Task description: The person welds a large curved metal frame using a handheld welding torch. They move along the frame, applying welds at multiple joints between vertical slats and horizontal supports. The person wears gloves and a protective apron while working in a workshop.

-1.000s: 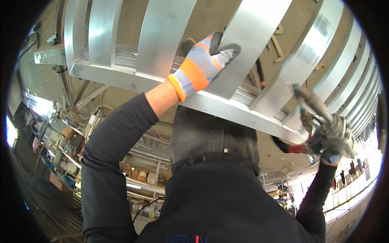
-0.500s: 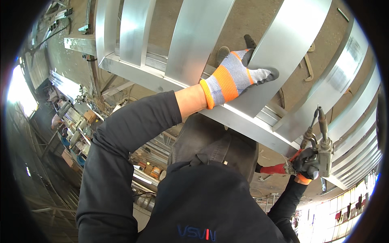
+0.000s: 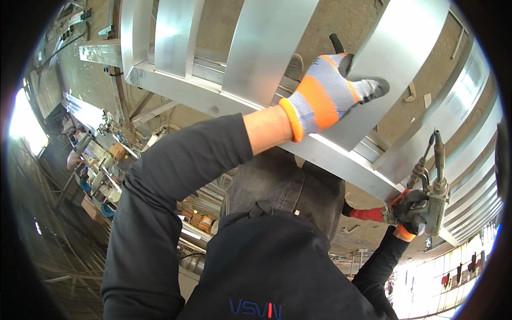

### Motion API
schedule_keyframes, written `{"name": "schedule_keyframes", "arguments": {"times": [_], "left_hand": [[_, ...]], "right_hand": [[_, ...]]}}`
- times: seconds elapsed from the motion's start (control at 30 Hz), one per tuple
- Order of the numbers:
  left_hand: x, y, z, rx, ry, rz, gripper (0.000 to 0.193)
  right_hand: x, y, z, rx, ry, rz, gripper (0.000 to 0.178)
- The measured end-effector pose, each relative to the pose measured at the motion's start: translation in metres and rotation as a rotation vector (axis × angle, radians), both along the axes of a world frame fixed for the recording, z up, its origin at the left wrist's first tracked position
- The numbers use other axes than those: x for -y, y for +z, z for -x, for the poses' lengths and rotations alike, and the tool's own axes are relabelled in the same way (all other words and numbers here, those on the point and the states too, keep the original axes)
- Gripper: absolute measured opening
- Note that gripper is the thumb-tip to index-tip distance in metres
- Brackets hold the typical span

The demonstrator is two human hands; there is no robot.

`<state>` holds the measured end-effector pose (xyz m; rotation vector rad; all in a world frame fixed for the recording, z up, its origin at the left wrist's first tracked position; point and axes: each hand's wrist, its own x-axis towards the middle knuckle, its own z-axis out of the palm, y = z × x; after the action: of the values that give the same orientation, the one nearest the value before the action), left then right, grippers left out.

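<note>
My left hand (image 3: 328, 90) wears a grey and orange glove with dark fingertips. It grips a wide shiny metal slat (image 3: 402, 48) near its lower end, thumb across the face and one finger stretched out past the left edge; the other fingers are hidden. That slat meets a long metal rail (image 3: 205, 104) of a slatted frame. To the lower right, my right hand (image 3: 412, 210), in a dark glove with an orange cuff, is closed around a welding gun (image 3: 438, 197). The gun's narrow tip points upward, beside the frame, and a red hose (image 3: 368, 214) runs off it leftward.
More metal slats (image 3: 256, 48) cross the frame on both sides of my left hand. A metal beam (image 3: 100, 54) stands at the left of the frame. Lower left, a cluttered area holds metal bars, boxes and an orange can (image 3: 205, 223). Loose scraps lie on the floor (image 3: 346, 21).
My left hand has moved a little right in the picture, its hold on the slat kept. The welding gun and right hand have shifted slightly right; the frame has also shifted in view.
</note>
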<state>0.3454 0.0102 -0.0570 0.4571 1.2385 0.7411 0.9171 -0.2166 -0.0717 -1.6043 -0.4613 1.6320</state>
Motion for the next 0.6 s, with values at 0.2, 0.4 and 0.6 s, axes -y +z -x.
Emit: {"name": "schedule_keyframes", "arguments": {"times": [0.2, 0.4, 0.6], "left_hand": [[-0.002, -0.011, 0.0, -0.046, -0.14, 0.047, 0.067], [-0.003, -0.017, 0.004, -0.041, -0.143, 0.008, 0.071], [0.001, -0.021, 0.001, -0.027, -0.149, 0.012, 0.073]], "right_hand": [[-0.029, 0.017, 0.033, 0.018, 0.262, -0.14, 0.051], [-0.03, 0.02, 0.04, -0.403, -0.249, -0.002, 0.05], [-0.015, 0.015, 0.017, -0.776, -0.425, 0.131, 0.052]]}}
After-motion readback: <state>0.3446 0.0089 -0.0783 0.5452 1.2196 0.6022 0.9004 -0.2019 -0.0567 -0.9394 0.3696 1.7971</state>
